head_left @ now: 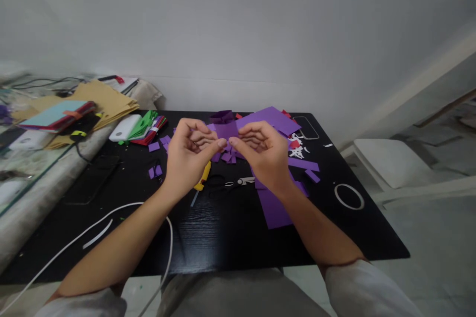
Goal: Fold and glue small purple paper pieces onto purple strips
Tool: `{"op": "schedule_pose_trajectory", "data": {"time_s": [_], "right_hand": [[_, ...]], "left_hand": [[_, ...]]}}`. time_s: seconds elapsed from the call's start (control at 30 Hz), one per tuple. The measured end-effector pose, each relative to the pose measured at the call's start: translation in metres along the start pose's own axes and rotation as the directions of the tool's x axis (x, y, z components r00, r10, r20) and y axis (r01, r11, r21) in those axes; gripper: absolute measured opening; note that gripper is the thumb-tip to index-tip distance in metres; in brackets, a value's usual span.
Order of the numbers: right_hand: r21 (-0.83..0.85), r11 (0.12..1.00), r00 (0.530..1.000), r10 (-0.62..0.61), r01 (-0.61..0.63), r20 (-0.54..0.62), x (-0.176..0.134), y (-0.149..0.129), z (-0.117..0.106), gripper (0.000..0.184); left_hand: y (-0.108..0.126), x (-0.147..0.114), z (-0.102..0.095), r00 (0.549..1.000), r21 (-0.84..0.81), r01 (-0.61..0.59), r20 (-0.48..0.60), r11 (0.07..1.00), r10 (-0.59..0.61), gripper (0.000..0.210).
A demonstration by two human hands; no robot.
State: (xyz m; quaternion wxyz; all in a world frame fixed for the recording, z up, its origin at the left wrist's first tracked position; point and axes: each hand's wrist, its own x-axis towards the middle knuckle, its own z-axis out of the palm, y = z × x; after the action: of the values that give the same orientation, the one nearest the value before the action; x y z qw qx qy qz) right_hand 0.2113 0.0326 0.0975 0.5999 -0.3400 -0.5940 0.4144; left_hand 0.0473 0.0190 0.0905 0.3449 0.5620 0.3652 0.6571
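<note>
A small piece of purple paper (pixel 226 130) is held up above the middle of the black table, stretched between both hands. My left hand (pixel 193 151) pinches its left edge between thumb and fingers. On the right edge, my right hand (pixel 260 151) grips it the same way, with the thumb tip near the lower corner. Below the hands lie scissors (pixel 243 181) and a yellow-handled tool (pixel 203 178) with a thin shaft, its kind not clear. Small purple paper pieces (pixel 228 157) are scattered behind and under the hands.
Purple sheets (pixel 273 205) lie under my right forearm, with white scraps (pixel 296 148) beyond. Green folded pieces (pixel 143 125) and a white box (pixel 124 129) stand at the back left. A white cable (pixel 111 212) crosses the front left. Brown envelopes (pixel 104 101) rest on the left-hand surface.
</note>
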Motion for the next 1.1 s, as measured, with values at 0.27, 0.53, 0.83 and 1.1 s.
{"op": "schedule_pose_trajectory", "data": {"time_s": [0.27,0.53,0.83,1.1], "right_hand": [[-0.057,0.998,0.979,0.037,-0.026,0.198,-0.012,0.020,-0.028,0.011],[-0.027,0.851,0.790,0.498,-0.525,0.358,-0.042,0.070,-0.046,0.022],[0.100,0.627,0.618,0.706,-0.773,0.346,-0.059,0.089,-0.043,0.030],[0.174,0.573,0.587,0.693,-0.801,0.418,-0.072,0.092,-0.054,0.026]], "left_hand": [[0.001,0.003,-0.041,0.884,0.137,0.109,0.439,0.985,-0.159,0.067],[-0.045,-0.045,-0.025,0.735,0.249,0.467,0.424,0.848,-0.529,0.022],[-0.065,-0.064,-0.020,0.691,0.113,0.644,0.338,0.757,-0.638,0.028],[-0.068,-0.076,-0.016,0.699,0.079,0.667,0.274,0.740,-0.660,0.020]]}}
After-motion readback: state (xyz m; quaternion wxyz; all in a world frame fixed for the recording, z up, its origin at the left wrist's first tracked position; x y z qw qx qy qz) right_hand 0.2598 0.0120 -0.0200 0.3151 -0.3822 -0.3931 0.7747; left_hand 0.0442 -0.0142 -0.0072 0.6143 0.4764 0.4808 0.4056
